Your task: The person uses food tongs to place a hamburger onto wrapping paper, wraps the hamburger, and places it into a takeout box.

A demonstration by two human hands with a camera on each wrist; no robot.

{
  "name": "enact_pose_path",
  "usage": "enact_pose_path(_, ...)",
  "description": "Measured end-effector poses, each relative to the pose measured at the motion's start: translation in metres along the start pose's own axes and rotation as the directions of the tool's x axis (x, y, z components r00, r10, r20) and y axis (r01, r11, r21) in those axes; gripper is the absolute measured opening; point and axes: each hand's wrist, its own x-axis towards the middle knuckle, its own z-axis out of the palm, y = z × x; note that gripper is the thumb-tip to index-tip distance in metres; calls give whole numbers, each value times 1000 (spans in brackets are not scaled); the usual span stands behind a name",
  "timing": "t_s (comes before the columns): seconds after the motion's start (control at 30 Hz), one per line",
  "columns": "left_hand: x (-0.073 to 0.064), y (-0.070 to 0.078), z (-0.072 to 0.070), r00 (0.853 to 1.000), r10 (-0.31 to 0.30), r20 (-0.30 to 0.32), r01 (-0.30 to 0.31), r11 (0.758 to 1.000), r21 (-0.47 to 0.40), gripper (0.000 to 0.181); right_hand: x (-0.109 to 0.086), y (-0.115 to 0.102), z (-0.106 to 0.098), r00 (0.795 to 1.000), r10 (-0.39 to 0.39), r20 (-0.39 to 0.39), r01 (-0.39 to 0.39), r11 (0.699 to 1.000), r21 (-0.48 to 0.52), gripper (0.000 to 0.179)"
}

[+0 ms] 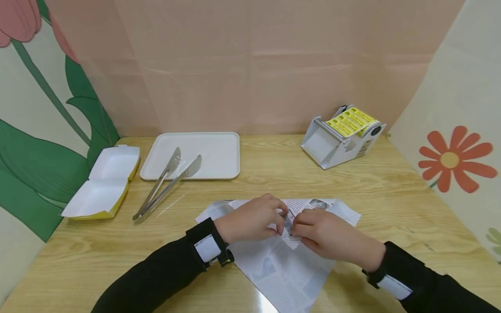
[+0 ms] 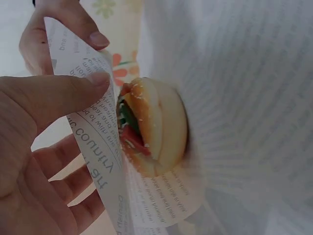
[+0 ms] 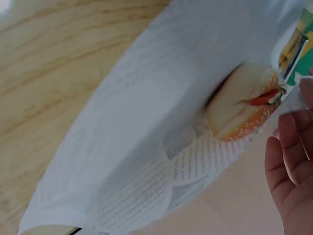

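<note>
So I'm running this from the remote end and it looks like a wrapping job, pretty early on imo. The burger (image 2: 168, 129) sits on the printed paper (image 1: 282, 274), behind the raised flap in the left wrist view; from the head cam I can't see it at all. My left hand (image 1: 254, 219) has that flap pinched, thumb on one face and fingers behind. My right hand (image 1: 332, 234) seems to be gripping the same flap just beside it, though its thumb is hard to make out.

I'd call this the first fold: the far corner coming over the bun, its tip pointing toward me. Next move, I reckon, is drawing it down snug without tipping the burger, then tucking the sides. The near corner lies flat and the side corners stick out loose, so there's plenty left to fold.
</note>
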Motion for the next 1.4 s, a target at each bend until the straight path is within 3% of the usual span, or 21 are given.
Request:
enact_pose_path(0.23,0,-2,11,1000,17,14,-18,997,73,4,-1,-3,9,999,-20,48,23,998,-50,21)
enact_pose_path(0.43,-2,-1,16,999,-25,35,23,997,78,4,-1,-5,14,996,-32,88,40,996,-85,19)
enact_pose_path(0.67,-2,0,20,998,-55,33,52,996,72,29,-3,-8,15,994,-21,110,35,991,-129,15)
enact_pose_path(0.9,-1,3,24,997,-68,27,64,989,135,8,-1,-12,13,991,-5,134,23,990,-138,22)
enact_pose_path(1.07,-2,4,25,996,-78,39,72,988,138,5,3,-18,8,985,-1,172,20,994,-106,33)
enact_pose_path(1.4,-3,1,29,996,-73,60,62,984,168,6,0,-27,16,968,-44,247,84,984,-154,23)
